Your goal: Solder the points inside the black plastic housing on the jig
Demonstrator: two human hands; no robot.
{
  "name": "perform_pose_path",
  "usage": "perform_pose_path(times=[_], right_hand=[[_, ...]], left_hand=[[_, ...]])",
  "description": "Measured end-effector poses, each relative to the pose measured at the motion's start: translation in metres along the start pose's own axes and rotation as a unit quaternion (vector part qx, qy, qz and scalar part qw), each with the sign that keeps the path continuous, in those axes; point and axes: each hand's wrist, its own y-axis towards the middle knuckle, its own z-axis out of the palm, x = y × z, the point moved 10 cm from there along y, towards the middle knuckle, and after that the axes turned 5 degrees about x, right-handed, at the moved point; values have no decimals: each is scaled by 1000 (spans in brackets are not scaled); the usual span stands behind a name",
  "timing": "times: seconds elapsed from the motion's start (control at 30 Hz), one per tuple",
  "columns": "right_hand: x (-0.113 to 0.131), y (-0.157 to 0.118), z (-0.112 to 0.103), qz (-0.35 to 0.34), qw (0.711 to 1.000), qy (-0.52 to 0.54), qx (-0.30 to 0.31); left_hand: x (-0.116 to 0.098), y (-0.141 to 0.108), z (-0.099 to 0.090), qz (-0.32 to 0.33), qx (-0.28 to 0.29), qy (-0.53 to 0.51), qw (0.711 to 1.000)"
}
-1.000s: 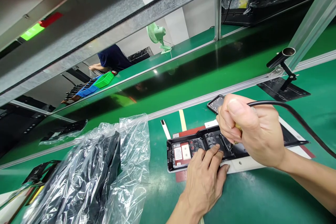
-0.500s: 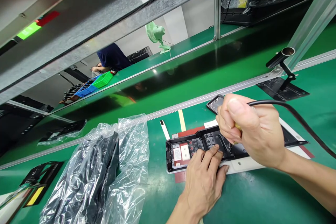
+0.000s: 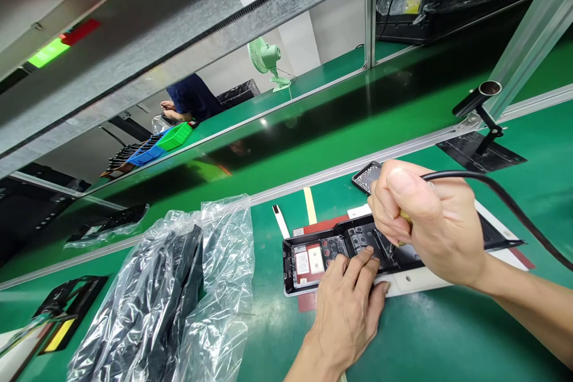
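Right grip [image 3: 425, 221] curls tightly round a corded tool [image 3: 394, 247], tip down in the black housing [image 3: 364, 237] on the bench [image 3: 403, 340]; left hand [image 3: 347, 304], fingers extended, grasping nothing, rests there, presumably steadying it.

The pale green fan [image 3: 264, 57] stands on a far green ledge [image 3: 329, 71] — light wall [image 3: 340, 30] behind it, metal post [image 3: 370, 18] off to its right! Above the fan, a metal beam [image 3: 268, 17] slants across; below it, a glossy green strip [image 3: 313, 131] gleams — and well below the fan, the green counter [image 3: 277, 340].
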Motion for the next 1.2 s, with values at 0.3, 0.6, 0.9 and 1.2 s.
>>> perform_pose_path(times=[0.3, 0.6, 0.9, 1.2], right_hand=[[-1, 2, 1, 9, 1000, 0, -2], [-1, 1, 0, 8, 1000, -2, -4], [1, 1, 0, -6, 1000, -11, 2], [0, 1, 0, -5, 1000, -14, 3]], left_hand=[[0, 0, -1, 0, 0, -1, 1000], [0, 0, -1, 0, 0, 4, 1000], [1, 0, 0, 0, 0, 1, 1000], [1, -1, 1, -4, 2, 2, 1000]])
